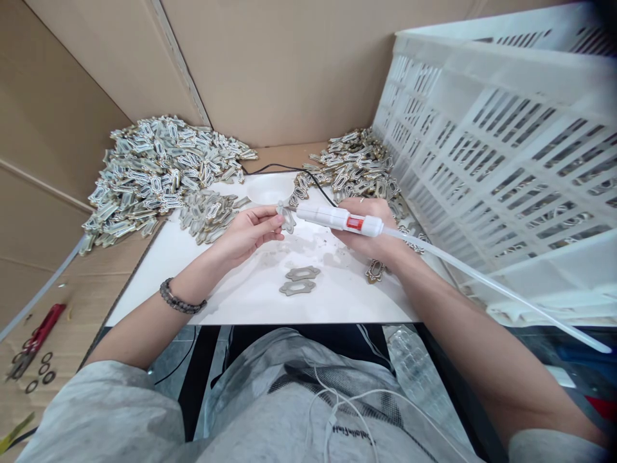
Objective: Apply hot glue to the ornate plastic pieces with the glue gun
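My left hand (pixel 250 235) pinches a small ornate frame-shaped plate (pixel 288 220) between thumb and fingers, above the white board. My right hand (pixel 369 218) is wrapped round a white hot glue gun (pixel 322 216) with a red switch window. A long translucent glue stick (pixel 501 280) trails from its back end to the lower right. The gun's tip is at the plate; whether they touch I cannot tell. Two grey plates (pixel 297 287) lie flat on the board below my hands. Under my right wrist lies a patterned plate (pixel 375 271), face up.
Heaped plates (pixel 159 170) rise at the left, and another pile (pixel 361 164) stands at the back right. A white bowl (pixel 270 191) sits behind my hands, near a black cable (pixel 284 166). A slatted white crate (pixel 511 141) borders the right. Red-handled scissors (pixel 41 334) lie far left.
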The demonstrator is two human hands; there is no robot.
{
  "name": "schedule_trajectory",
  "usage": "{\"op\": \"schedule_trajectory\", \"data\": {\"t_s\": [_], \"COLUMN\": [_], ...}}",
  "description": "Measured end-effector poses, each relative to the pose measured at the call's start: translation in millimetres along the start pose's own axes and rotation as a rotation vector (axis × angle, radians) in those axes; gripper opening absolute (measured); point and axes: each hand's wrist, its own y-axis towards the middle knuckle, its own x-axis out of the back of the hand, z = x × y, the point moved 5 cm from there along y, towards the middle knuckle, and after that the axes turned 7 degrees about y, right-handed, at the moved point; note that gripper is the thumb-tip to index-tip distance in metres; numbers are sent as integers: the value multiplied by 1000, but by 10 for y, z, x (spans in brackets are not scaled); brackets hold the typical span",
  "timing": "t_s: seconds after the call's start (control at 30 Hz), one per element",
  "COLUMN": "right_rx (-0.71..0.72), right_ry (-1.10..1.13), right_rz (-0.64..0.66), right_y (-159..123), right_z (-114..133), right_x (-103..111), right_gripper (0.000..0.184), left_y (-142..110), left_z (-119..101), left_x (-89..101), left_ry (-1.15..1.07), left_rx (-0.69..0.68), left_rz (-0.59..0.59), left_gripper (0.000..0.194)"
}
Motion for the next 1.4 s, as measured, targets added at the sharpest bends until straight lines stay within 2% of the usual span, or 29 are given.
{"op": "schedule_trajectory", "data": {"t_s": [0.2,0.27,0.33,0.47,0.67,0.77,0.87,0.97,1.1,1.17,1.23,1.33,1.4], "right_rx": [21,22,17,8,18,19,3,-9,-12,-9,-9,-19,-23], "right_ry": [-4,-13,-31,-65,-86,-91,-95,-108,-109,-104,-105,-107,-101], "right_rz": [-7,1,2,12,24,25,16,16,17,15,14,11,4], "right_y": [3,8,13,20,12,7,6,8,13,13,12,10,8], "right_z": [7,12,18,25,8,1,-1,5,14,19,21,11,-1], "right_x": [8,7,9,9,-6,-8,2,11,20,22,22,19,18], "right_gripper": [26,25,24,24,24,24,25,26,24,24,24,24,25], "left_y": [-24,-35,-38,-40,-79,-64,-13,-1,-115,-156,-152,-113,-113], "left_z": [32,18,-55,-330,-555,-546,-486,-482,-609,-679,-727,-698,-578], "left_x": [-21,-23,29,347,1034,1243,1383,1543,1732,1684,1482,930,454], "left_ry": [128,278,520,966,1075,1115,1165,1260,1432,1485,1495,1435,1416], "left_rx": [-4,-5,-57,-179,-91,-75,-96,-253,-556,-606,-582,-513,-544], "left_rz": [44,63,28,-220,-539,-567,-511,-515,-741,-799,-750,-521,-236], "left_gripper": [37,37,32,25,23,19,17,18,25,25,19,17,18]}}
